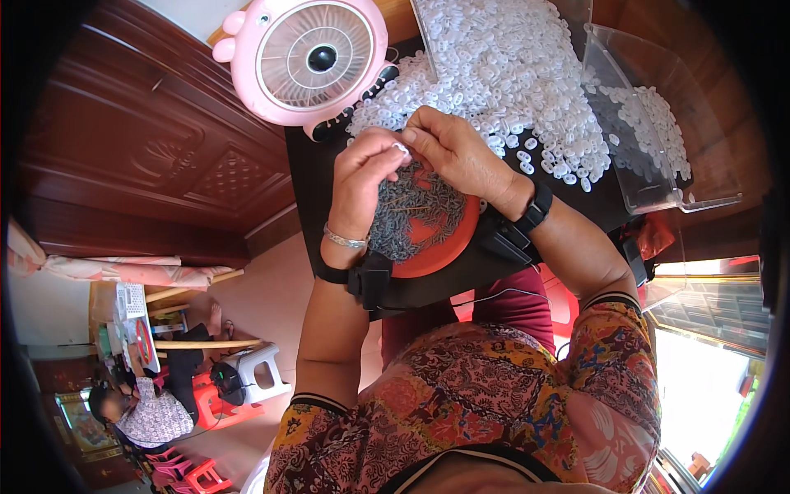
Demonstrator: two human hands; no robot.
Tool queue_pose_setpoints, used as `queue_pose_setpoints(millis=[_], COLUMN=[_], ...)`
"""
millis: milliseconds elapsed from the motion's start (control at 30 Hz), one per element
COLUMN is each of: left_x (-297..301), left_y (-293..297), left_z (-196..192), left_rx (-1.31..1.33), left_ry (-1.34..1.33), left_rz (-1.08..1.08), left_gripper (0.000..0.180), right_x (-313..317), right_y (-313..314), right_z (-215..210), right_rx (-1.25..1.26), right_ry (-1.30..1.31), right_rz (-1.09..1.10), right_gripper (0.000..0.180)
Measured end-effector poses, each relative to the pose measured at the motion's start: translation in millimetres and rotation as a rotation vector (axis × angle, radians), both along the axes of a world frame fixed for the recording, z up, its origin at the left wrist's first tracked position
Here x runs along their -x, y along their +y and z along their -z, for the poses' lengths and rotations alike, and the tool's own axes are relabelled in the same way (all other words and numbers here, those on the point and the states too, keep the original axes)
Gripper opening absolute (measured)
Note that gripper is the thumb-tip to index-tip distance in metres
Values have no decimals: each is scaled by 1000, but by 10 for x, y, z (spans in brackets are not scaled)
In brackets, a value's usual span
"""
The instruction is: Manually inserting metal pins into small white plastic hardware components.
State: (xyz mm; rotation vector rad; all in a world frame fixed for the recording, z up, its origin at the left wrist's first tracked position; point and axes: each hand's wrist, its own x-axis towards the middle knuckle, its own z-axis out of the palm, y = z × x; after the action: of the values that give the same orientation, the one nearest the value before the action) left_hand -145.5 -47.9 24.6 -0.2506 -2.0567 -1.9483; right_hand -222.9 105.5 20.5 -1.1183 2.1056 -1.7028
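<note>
My left hand (362, 177) and my right hand (457, 152) meet fingertip to fingertip above an orange round tray (448, 239). Between the fingertips I pinch a small white plastic piece (401, 148). The tray holds a heap of small grey metal parts (415, 214). Just beyond my hands lies a big pile of white plastic pieces (510, 74) on a black table (309, 177). Both wrists wear black strapped devices, and the left wrist also has a silver bracelet.
A pink round fan (309, 58) stands at the table's far left. A clear plastic bin (650, 123) with more white pieces sits on the right. A dark wooden door fills the left. Another person sits at a small table with plastic stools at the lower left.
</note>
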Motion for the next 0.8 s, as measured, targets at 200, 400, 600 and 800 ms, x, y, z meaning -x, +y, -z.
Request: queue_pose_setpoints(millis=[200, 400, 600, 800], left_x=[-4, -24, -37, -53], left_y=[28, -26, -11, 8], left_z=[3, -43, -35, -37], left_rx=[25, -129, -139, -7], left_ry=[-84, -152, -152, -123], left_rz=[33, 20, -20, -7], left_gripper=[16, 20, 21, 21], right_x=[19, 22, 3, 5], right_y=[-2, 17, 36, -4], right_z=[28, -8, -36, 51], right_rx=[-95, 91, 203, 123], right_ry=[142, -182, -283, -188], right_rz=[23, -124, -195, -148], right_gripper=[21, 18, 18, 16])
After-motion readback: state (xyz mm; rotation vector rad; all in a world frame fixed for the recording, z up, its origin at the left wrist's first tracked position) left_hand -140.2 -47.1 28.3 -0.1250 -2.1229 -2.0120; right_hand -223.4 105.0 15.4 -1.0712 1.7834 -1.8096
